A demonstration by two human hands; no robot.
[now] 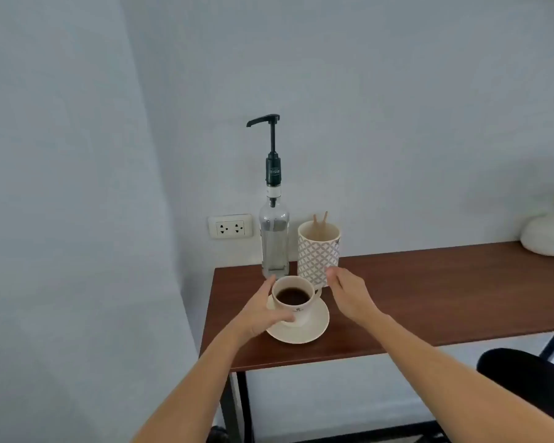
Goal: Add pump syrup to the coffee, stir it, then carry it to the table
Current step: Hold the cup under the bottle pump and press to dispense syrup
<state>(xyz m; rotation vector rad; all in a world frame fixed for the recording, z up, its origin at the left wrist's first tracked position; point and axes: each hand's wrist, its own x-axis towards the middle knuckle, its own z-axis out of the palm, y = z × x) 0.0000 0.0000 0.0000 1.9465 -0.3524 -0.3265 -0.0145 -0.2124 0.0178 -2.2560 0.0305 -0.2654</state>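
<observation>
A cream cup [293, 297] of black coffee stands on a cream saucer [314, 327] at the left end of a brown table [429, 298]. My left hand [263, 310] wraps around the cup's left side, thumb near the base. Just right of the cup's handle, my right hand [347, 290] hovers with its fingers apart and holds nothing. Behind the cup stands a clear syrup bottle [274, 241] with a tall black pump [271, 129], spout pointing left. Beside it, a patterned holder [317, 251] contains wooden stir sticks [320, 218].
The table stands against a pale wall with a power socket [230, 227] left of the bottle. A white rounded object [546, 235] sits at the table's far right. A black seat [531, 375] is below the front edge on the right.
</observation>
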